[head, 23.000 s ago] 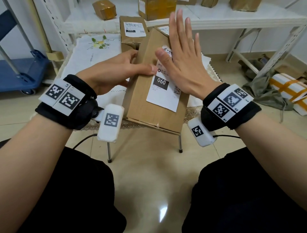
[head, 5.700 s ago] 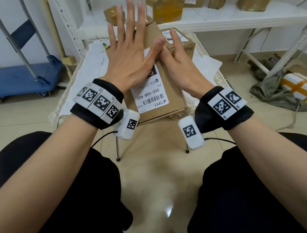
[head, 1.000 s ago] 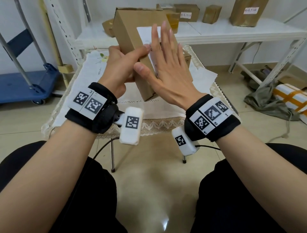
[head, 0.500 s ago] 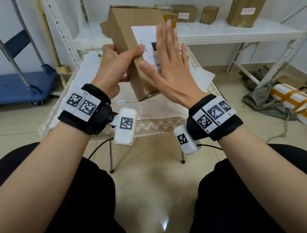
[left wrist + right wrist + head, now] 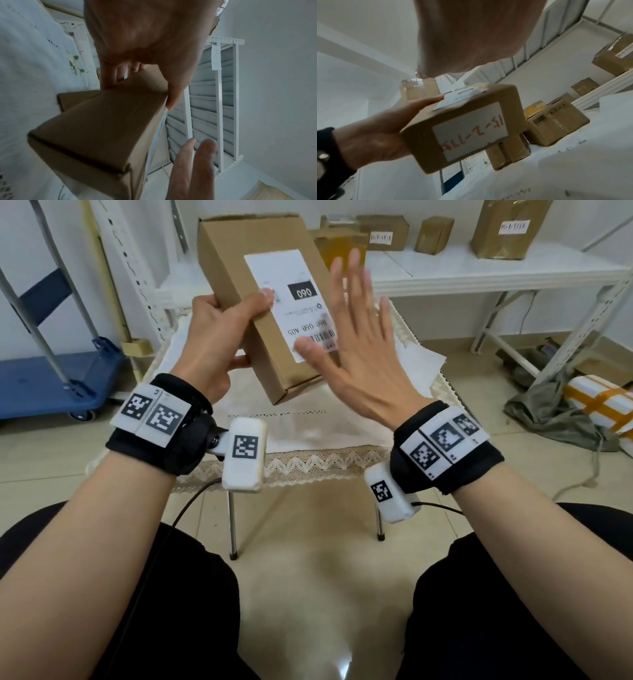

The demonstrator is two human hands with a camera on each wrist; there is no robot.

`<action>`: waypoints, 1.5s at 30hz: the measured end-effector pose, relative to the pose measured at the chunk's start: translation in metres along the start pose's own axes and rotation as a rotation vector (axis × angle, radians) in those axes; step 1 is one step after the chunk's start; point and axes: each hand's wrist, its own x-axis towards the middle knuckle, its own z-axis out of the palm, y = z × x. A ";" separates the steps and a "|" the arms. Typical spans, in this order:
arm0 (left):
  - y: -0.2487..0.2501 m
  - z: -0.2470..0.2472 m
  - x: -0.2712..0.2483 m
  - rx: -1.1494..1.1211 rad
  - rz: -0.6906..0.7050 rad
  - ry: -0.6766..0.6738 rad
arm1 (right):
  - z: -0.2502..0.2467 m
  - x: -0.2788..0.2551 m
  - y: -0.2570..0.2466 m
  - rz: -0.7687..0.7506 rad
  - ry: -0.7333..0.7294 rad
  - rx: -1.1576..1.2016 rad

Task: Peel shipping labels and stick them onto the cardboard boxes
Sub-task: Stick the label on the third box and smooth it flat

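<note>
Since half a second ago the right hand [image 5: 359,364] has drawn back off the white printed shipping label [image 5: 294,302], and more of that label shows. It hovers beside the label with fingers straight and spread, holding nothing. The left hand [image 5: 219,337] grips the long brown cardboard box [image 5: 239,302] tilted in the air above the white cloth-covered tabletop [image 5: 308,433], thumb on the label's edge, fingers under the box. A handwritten white sticker [image 5: 471,129] covers the box's near end.
</note>
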 end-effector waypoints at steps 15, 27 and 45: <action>0.003 -0.005 -0.002 0.080 0.045 -0.094 | -0.001 0.000 0.015 0.100 0.021 -0.016; 0.000 0.012 -0.027 0.211 0.083 -0.337 | -0.009 0.018 0.015 0.103 0.243 -0.032; -0.001 0.017 -0.036 0.345 0.260 -0.390 | -0.026 0.023 -0.030 -0.036 0.293 -0.065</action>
